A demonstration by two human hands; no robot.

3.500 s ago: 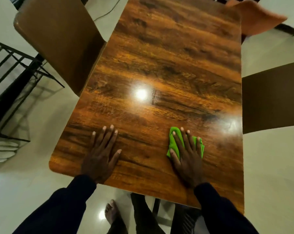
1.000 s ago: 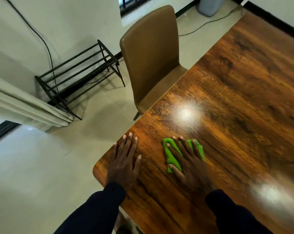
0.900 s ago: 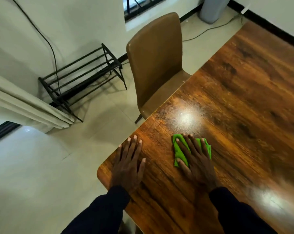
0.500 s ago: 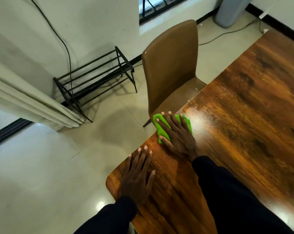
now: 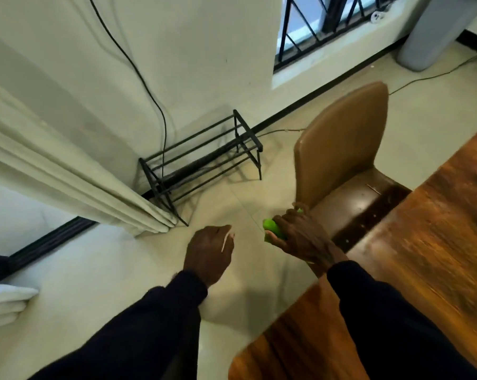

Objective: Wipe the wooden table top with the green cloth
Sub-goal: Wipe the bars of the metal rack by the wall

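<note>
Your right hand (image 5: 303, 238) has carried the green cloth (image 5: 271, 229), bunched in its fingers, past the table (image 5: 437, 242) toward 9 o'clock. Your left hand (image 5: 208, 250) has left the table; its fingers curl under, so I cannot tell their grip.

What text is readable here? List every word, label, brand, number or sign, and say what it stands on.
None can be read.
No writing shows on the table, the green cloth in the right hand, the chair or the metal rack.
The small white thing by the window is too small to show any marking.
</note>
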